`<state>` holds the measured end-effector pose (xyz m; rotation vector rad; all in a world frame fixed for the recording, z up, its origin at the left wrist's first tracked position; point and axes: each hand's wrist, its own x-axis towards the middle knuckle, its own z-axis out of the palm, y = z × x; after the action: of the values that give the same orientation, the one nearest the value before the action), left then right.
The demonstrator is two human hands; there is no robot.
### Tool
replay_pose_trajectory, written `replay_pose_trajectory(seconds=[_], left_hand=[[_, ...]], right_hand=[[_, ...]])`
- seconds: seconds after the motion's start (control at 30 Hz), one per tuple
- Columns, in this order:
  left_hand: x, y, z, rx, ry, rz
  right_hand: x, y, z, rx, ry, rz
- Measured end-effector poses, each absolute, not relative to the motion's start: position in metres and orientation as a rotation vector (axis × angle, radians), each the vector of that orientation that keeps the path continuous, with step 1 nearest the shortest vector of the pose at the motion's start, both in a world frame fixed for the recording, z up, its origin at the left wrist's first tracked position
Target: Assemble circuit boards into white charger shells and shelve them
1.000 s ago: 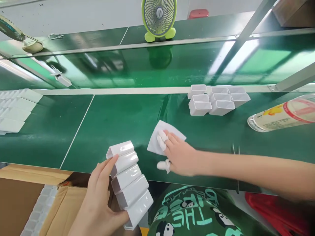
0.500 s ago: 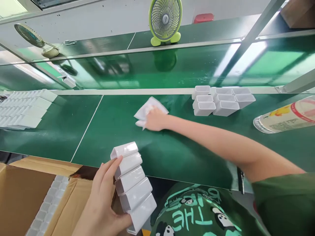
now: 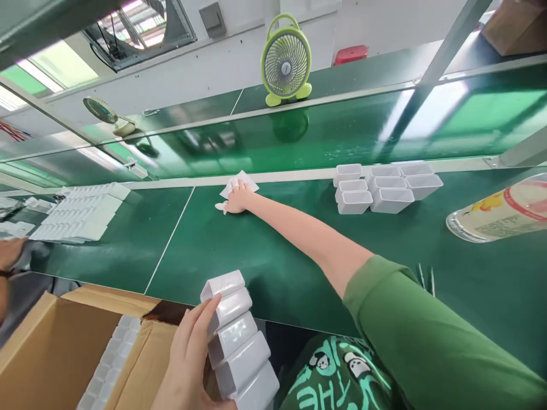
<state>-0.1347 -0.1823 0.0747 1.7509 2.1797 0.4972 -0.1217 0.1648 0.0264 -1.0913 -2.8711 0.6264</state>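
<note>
My left hand [image 3: 192,353] grips a stack of white plastic boxes [image 3: 239,336] at the front edge of the green table [image 3: 282,250]. Its fingers wrap the left side of the stack, and the lower end runs out of view. Far across the table, my right hand [image 3: 240,196] presses a white cloth or tissue [image 3: 243,177] against the surface. The fingers lie over the cloth, and part of it sticks out on the left.
Several white open boxes [image 3: 393,199] stand at the back right, beside a printed canister [image 3: 499,208]. Tweezers [image 3: 427,280] lie near my right sleeve. Rows of white boxes [image 3: 85,213] sit at left. A cardboard carton [image 3: 55,336] holds more boxes. Another person's hand [image 3: 11,253] shows at far left.
My right hand has moved with the cloth to the left and farther away across the table. The left hand still holds the stack. The camera view has shifted, showing more at left.
</note>
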Motion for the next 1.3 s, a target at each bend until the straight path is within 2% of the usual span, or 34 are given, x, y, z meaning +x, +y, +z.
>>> replay_pose_trajectory(seconds=[0.23,0.33,0.4,0.57,0.67,0.77,0.9,1.0,1.1,1.17,1.23,1.3], left_hand=[[-0.14,-0.176,0.063,1.716,2.088,0.49],[-0.138,-0.169,0.065,1.724,2.02,0.443],[-0.137,-0.169,0.069,1.725,2.021,0.451],[-0.144,-0.18,0.074,1.725,2.138,0.499],[-0.149,-0.186,0.074,1.667,2.226,0.477],[-0.145,-0.19,0.075,1.679,2.223,0.485],[-0.134,-0.188,0.08,1.744,2.1,0.462],[-0.132,-0.175,0.082,1.819,1.981,0.399],[-0.136,-0.163,0.085,1.847,1.927,0.391],[-0.138,-0.163,0.089,1.831,1.966,0.417],[-0.138,-0.171,0.094,1.804,2.046,0.434],[-0.137,-0.184,0.098,1.739,2.149,0.434]], right_hand=[[0.02,0.161,0.013,-1.639,-2.757,0.695],[0.043,0.156,0.006,-1.795,-2.698,0.751],[0.019,0.145,0.007,-1.691,-2.745,0.783],[-0.113,0.091,0.02,-1.029,-2.993,0.849],[-0.147,0.073,0.023,-0.882,-3.027,0.803],[-0.108,0.101,0.02,-0.969,-3.003,0.733],[0.001,0.144,0.011,-1.367,-2.894,0.593],[0.05,0.103,0.004,-1.389,-2.917,0.535],[0.054,0.035,-0.002,-0.97,-3.061,0.547],[0.049,0.026,-0.002,-0.75,-3.097,0.533],[0.046,0.058,0.002,-0.833,-3.071,0.484],[0.047,0.107,0.009,-1.12,-2.995,0.416]])
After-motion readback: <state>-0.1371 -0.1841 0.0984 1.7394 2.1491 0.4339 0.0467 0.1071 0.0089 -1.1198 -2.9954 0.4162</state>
